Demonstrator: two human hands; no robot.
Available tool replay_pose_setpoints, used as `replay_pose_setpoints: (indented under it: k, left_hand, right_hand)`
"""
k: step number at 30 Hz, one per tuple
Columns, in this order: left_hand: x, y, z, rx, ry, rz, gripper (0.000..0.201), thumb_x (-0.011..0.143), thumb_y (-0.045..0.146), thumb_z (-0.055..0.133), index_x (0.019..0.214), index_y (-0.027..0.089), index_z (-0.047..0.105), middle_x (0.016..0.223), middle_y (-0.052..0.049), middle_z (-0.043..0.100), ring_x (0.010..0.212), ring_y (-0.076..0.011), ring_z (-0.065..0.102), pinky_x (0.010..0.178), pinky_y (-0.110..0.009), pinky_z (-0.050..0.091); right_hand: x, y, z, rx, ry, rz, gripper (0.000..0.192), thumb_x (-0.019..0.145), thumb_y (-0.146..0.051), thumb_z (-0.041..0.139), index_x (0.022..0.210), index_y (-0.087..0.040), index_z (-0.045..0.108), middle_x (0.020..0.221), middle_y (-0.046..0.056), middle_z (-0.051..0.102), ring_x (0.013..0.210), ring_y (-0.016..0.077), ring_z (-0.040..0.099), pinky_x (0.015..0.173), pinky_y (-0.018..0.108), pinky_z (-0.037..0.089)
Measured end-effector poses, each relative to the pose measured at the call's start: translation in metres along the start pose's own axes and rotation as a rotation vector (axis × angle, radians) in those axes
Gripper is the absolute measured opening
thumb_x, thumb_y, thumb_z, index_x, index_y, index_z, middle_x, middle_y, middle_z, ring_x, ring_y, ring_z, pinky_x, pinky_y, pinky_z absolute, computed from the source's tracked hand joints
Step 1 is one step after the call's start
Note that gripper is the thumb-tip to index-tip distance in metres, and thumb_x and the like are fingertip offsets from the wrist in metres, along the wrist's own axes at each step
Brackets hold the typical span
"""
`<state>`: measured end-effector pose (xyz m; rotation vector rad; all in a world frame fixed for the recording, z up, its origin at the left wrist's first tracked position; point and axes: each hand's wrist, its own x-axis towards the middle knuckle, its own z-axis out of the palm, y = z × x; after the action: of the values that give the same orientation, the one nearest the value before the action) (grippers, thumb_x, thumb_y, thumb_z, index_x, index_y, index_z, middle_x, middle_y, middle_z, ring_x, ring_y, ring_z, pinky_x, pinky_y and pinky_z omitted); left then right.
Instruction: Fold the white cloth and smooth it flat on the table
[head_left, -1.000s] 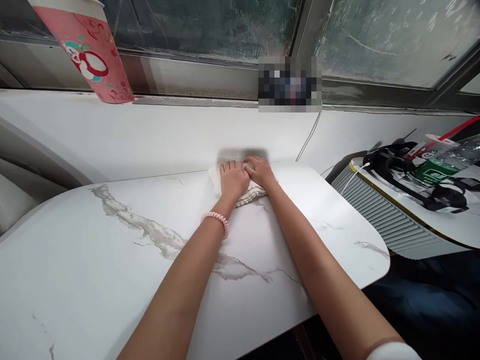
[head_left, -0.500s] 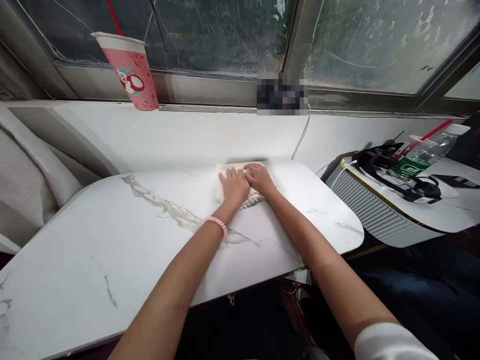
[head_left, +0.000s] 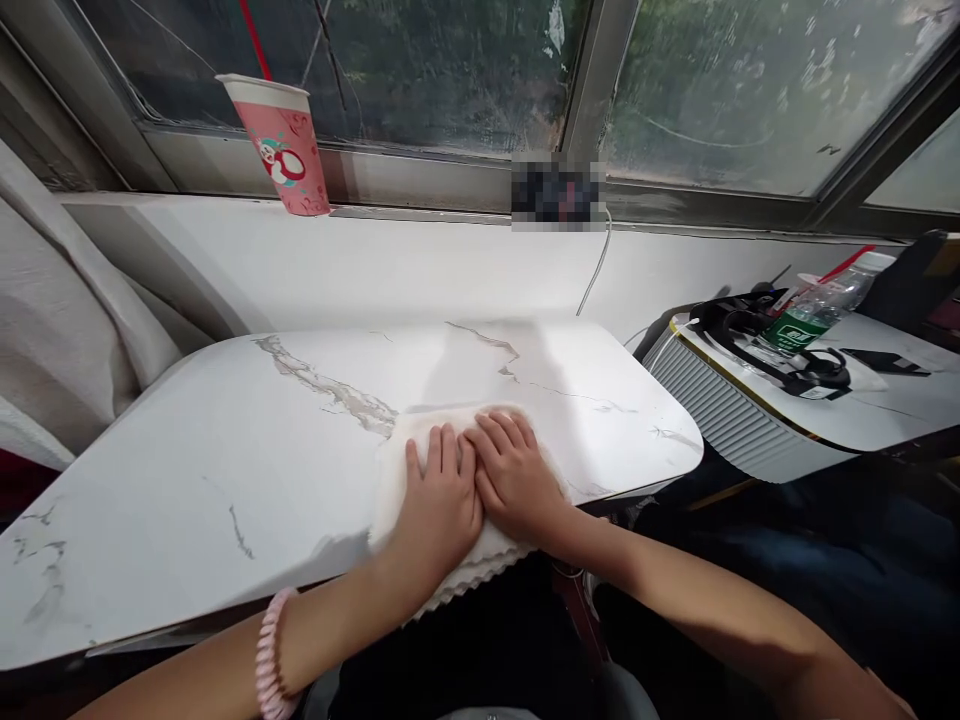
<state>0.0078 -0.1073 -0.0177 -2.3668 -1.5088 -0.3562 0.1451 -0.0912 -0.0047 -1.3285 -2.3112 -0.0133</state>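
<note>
A cream-white cloth (head_left: 390,490) lies on the white marble-patterned table (head_left: 300,480), with its scalloped edge hanging over the front. My left hand (head_left: 442,500) rests flat on the cloth's middle, fingers stretched forward. Right beside it, my right hand (head_left: 517,475) presses on the cloth too, its fingers extended and the two thumbs' sides touching. A pink coil band (head_left: 274,655) circles my left wrist. A damp-looking or shaded strip shows on the tabletop behind the cloth; which of these it is, I cannot tell.
A pink paper cup (head_left: 289,150) with a red straw stands on the window ledge at the back left. To the right, a ribbed side cabinet (head_left: 739,405) carries a plastic bottle (head_left: 821,300), a black headset (head_left: 735,335) and a dark flat object. A grey curtain (head_left: 67,290) hangs at left.
Both hands have drawn the cloth from the table's back edge toward me, to the front edge. My elbows are bent more, and the camera view has shifted slightly.
</note>
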Motion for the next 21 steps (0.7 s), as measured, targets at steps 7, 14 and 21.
replay_pose_setpoints:
  k: [7, 14, 21]
  left_hand:
    - [0.004, -0.024, 0.003, 0.025, -0.041, 0.014, 0.053, 0.089, 0.021, 0.036, 0.135, 0.002, 0.056, 0.143, -0.027, 0.052, 0.136, -0.0422, 0.046, 0.107, -0.063, 0.036]
    - [0.065, -0.078, 0.026, -0.064, -0.126, -0.033, 0.050, 0.094, 0.022, 0.031, 0.135, 0.005, 0.052, 0.145, -0.025, 0.051, 0.137, -0.0385, 0.044, 0.109, -0.064, 0.034]
    - [0.144, -0.133, 0.064, -0.205, -0.025, -0.155, 0.040, 0.095, 0.022, 0.032, 0.128, 0.013, 0.053, 0.136, -0.020, 0.057, 0.130, -0.0329, 0.050, 0.112, -0.060, 0.031]
  right_hand:
    - [0.021, -0.006, 0.008, 0.048, -0.038, 0.010, 0.035, 0.092, -0.020, 0.045, 0.123, -0.013, 0.058, 0.137, 0.016, 0.055, 0.128, 0.0291, 0.043, 0.115, 0.051, 0.025]
    - [0.095, 0.012, 0.033, 0.054, -0.045, 0.061, 0.030, 0.092, -0.018, 0.042, 0.115, -0.015, 0.061, 0.124, 0.012, 0.062, 0.119, 0.0267, 0.050, 0.111, 0.046, 0.030]
    - [0.188, 0.046, 0.067, 0.050, -0.014, 0.140, 0.025, 0.095, -0.018, 0.042, 0.112, -0.018, 0.061, 0.123, 0.009, 0.064, 0.119, 0.0233, 0.051, 0.108, 0.039, 0.031]
